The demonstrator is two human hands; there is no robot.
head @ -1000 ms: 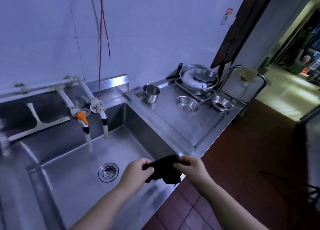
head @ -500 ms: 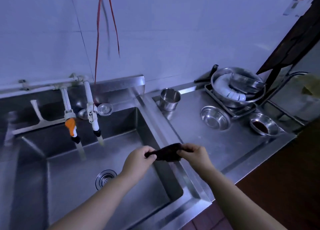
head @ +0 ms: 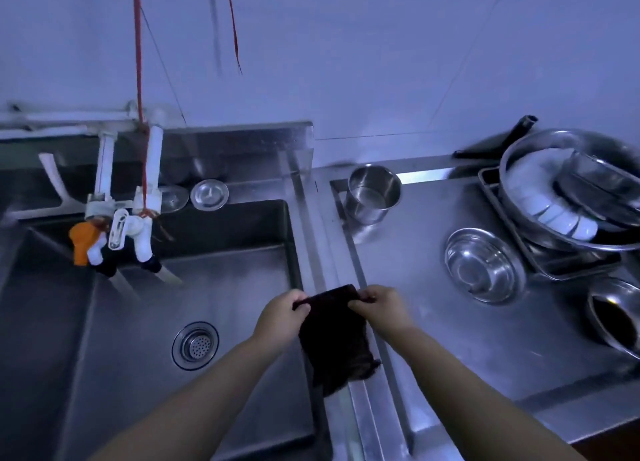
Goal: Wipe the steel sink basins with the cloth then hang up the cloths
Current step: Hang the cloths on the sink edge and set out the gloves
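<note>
1. Writing or labels cannot be read on anything in view.
2. Both hands pinch the top edge of a dark cloth (head: 334, 339): the left hand (head: 282, 316) grasps its left corner, the right hand (head: 379, 308) its right corner, fingers curled on the fabric.
3. The cloth hangs limp, soft and slightly frayed at the bottom, above the ridge between the steel sink basin (head: 207, 322) and the steel counter (head: 415, 287).
4. The basin is deep and square-cornered, with a round perforated drain strainer (head: 195, 345) in its floor, left of the left forearm.
5. White plastic taps (head: 138, 225), one with an orange part, hang over the basin's back edge; a red cord (head: 138, 62) runs up the wall above them.
6. On the counter stand a steel cup (head: 372, 193), a small steel bowl (head: 481, 264) and a large steel bowl (head: 571, 190) holding white dishes, well apart from the hands.
</note>
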